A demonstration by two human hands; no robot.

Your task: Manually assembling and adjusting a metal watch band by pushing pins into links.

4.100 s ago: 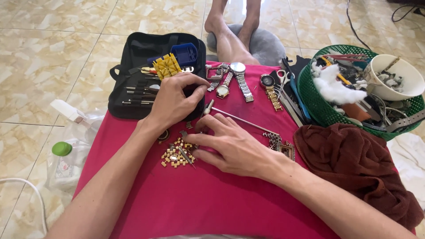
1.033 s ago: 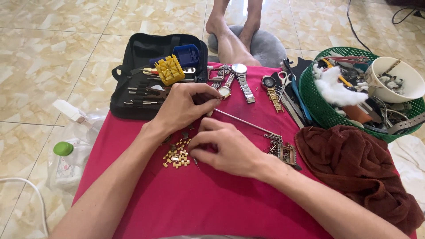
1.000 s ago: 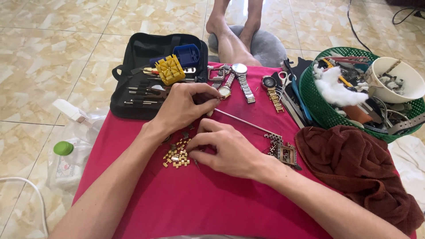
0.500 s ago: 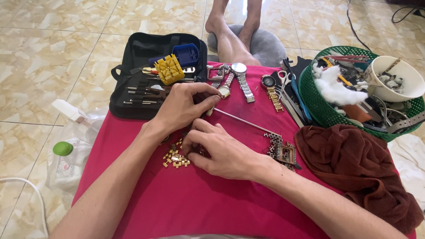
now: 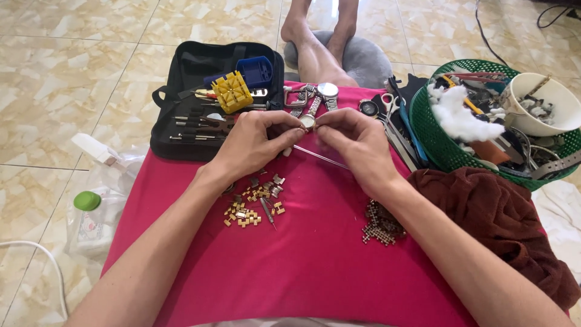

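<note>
Head camera looked down on a red cloth (image 5: 315, 266) spread over the person's lap. Both hands had lifted from where they had lain a moment earlier, low beside the pile of loose gold watch-band links (image 5: 254, 203), and had met higher up, close to the black tool case (image 5: 206, 103). The left hand (image 5: 257, 142) and right hand (image 5: 357, 145) were each pinched at the fingertips on a small wristwatch (image 5: 308, 121) held between them — its round face just showed in the gap. A thin metal rod (image 5: 321, 157) lay slanted on the cloth under the right hand; whether a finger touched it could not be told.

With the right hand gone from it, a darker coiled watch band (image 5: 381, 223) lay uncovered by the right forearm. A small pin tool (image 5: 266, 212) rested among the gold links. So the work appeared to have turned from the loose links to the watch itself.

A green basket (image 5: 436, 139) of odds and ends, holding a white bowl (image 5: 535, 103), stood to the right, above a brown cloth (image 5: 484, 212).
</note>
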